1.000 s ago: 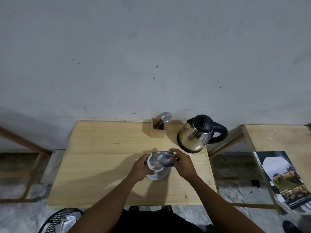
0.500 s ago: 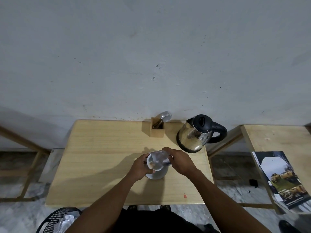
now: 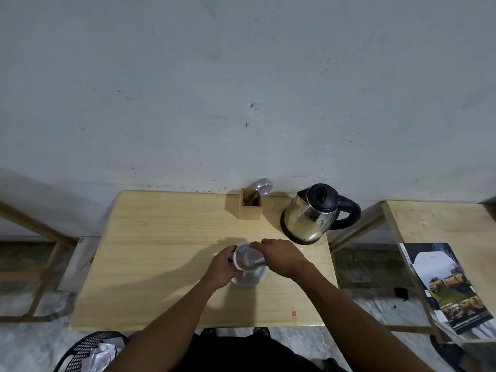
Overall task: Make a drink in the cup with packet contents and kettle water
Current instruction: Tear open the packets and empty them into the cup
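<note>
A white cup (image 3: 238, 260) stands on a white saucer (image 3: 253, 279) in the middle of the wooden table (image 3: 161, 237). My left hand (image 3: 221, 267) grips the cup's left side. My right hand (image 3: 279, 257) holds a silver packet (image 3: 251, 257) tipped over the cup's mouth. A bit of brown powder shows inside the cup at its left rim. The steel kettle (image 3: 312, 216) with its black lid and handle stands at the table's back right, apart from both hands.
A small wooden box (image 3: 251, 208) with spoons stands at the back, left of the kettle. A second wooden table (image 3: 440, 224) at the right carries a brochure (image 3: 445, 285). A black basket (image 3: 88, 353) with wrappers sits on the floor at the lower left.
My right hand has turned the packet from flat above the cup to tipped down into its mouth, and brown powder now shows inside. The left hand has stayed on the cup.
</note>
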